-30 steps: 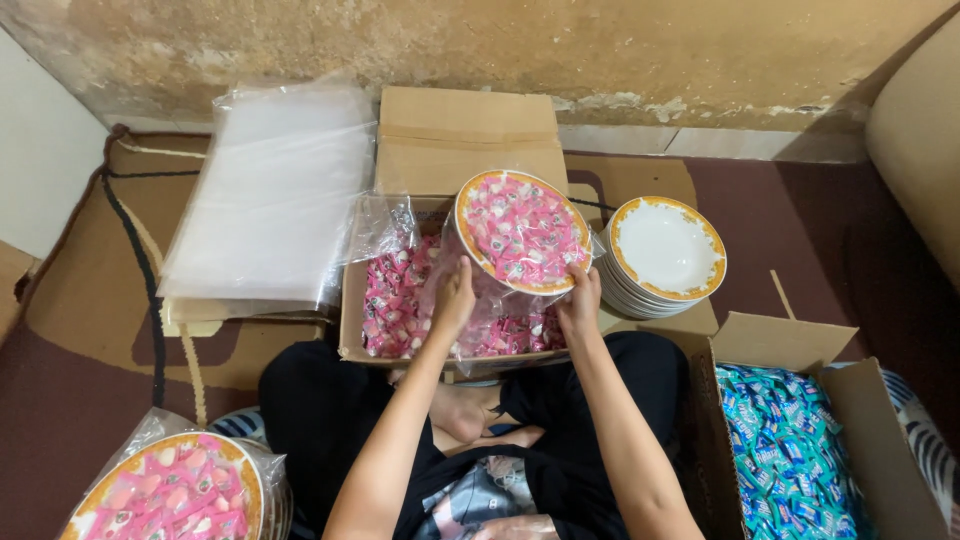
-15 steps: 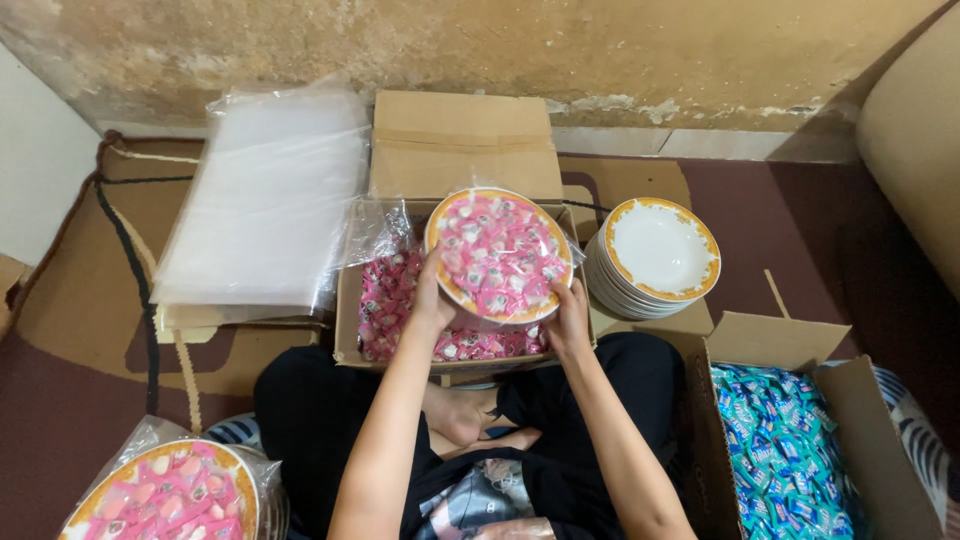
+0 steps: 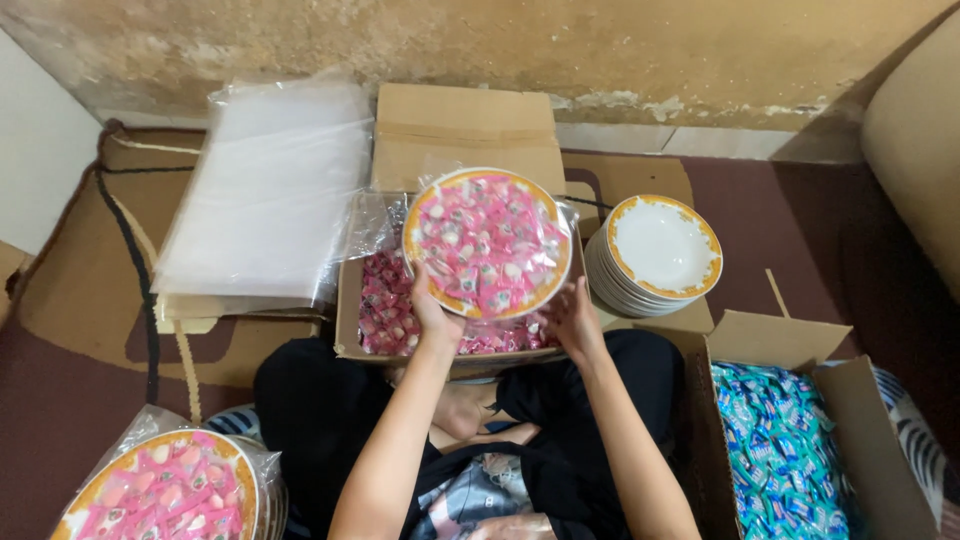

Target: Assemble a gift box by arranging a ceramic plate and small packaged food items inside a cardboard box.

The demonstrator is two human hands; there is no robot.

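Centre of frame: left hand [image 3: 432,312] and right hand [image 3: 570,318], fingers curled on the near rim, hold a wrapped plate of pink sweets [image 3: 487,243] above the open box [image 3: 400,322]. Keeping the plate level and gripping both sides evenly should prevent spills.

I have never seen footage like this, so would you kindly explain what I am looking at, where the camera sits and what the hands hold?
There is no machine here: a camera worn on a seated person's head looks down at their bare hands. The left hand and right hand hold a gold-rimmed plate of pink sweets, wrapped in clear film, above an open carton of pink sweets. Around them lie a stack of clear plastic bags, a stack of empty plates, a carton of blue sweets and another wrapped plate.
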